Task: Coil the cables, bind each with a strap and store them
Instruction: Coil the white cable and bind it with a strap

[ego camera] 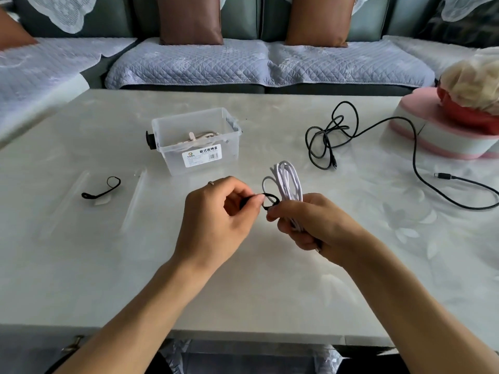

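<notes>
Presently, right hand [305, 222] fingers grip the white cable [287, 182], coiled in loose loops; left hand [216, 220] fingers pinch a black strap [266, 198] beside it.

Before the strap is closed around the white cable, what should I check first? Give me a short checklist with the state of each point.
1. White cable gathered into a coil: ok, loops bundled in the right hand.
2. Right hand grip on the coil: ok, fingers curled round its lower part.
3. Black strap in hand: ok, the left hand pinches it beside the coil.
4. Strap passed fully round the coil: cannot tell, fingers hide it.
5. Storage box open: ok, no lid on it.
6. Black cable coiled: not ok, it lies loose on the table.
</notes>
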Demonstrator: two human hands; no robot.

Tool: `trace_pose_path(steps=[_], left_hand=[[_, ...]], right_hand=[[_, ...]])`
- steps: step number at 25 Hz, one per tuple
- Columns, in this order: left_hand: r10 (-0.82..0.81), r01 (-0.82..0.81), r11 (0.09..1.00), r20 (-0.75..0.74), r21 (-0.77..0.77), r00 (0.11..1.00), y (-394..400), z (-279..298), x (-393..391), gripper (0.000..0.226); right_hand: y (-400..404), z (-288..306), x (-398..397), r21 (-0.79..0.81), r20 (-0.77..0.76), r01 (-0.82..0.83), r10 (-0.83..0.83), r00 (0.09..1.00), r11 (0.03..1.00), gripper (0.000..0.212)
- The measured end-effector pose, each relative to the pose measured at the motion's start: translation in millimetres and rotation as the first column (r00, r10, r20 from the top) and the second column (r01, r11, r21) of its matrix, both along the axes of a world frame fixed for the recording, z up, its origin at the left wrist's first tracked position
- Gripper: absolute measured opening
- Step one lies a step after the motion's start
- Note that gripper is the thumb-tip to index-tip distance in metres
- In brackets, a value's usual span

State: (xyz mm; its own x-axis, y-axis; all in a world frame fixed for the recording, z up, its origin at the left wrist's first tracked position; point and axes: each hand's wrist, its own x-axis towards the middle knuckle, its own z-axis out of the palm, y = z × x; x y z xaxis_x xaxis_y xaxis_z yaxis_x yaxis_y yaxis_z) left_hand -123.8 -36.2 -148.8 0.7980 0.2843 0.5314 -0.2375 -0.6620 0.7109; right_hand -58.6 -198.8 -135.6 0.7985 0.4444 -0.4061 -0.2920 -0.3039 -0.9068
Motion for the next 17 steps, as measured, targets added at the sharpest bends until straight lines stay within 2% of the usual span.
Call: trace_pose_path(steps=[2, 6, 11, 17], left_hand=[[-0.033, 0.021, 0.995, -0.121, -0.1, 0.992, -2.6, 0.2, -1.6, 0.014], [-0.129, 0.049, 0.961, -0.284, -0.274, 0.95, 1.7, -0.1, 0.2, 0.015], [-0.225, 0.107, 0.905, -0.252, -0.411, 0.941, -1.8, 0.4, 0.8, 0.01], [-0.291, 0.172, 0.884, -0.222, -0.435, 0.931, -2.2, -1.0, -0.2, 0.011]], right_hand=[[-3.3, -1.4, 3.2, 0.019, 0.003, 0.034, -0.034, 0.999, 0.999, 0.021], [-5.4, -1.3, 7.6, 0.067, 0.011, 0.103, -0.104, 0.994, 0.992, 0.013], [-0.6, -3.9, 5.1, 0.037, 0.019, 0.054, -0.055, 0.998, 0.998, 0.024], [-1.2, -2.0, 6.1, 0.138, -0.057, 0.096, -0.089, 0.994, 0.986, 0.027]])
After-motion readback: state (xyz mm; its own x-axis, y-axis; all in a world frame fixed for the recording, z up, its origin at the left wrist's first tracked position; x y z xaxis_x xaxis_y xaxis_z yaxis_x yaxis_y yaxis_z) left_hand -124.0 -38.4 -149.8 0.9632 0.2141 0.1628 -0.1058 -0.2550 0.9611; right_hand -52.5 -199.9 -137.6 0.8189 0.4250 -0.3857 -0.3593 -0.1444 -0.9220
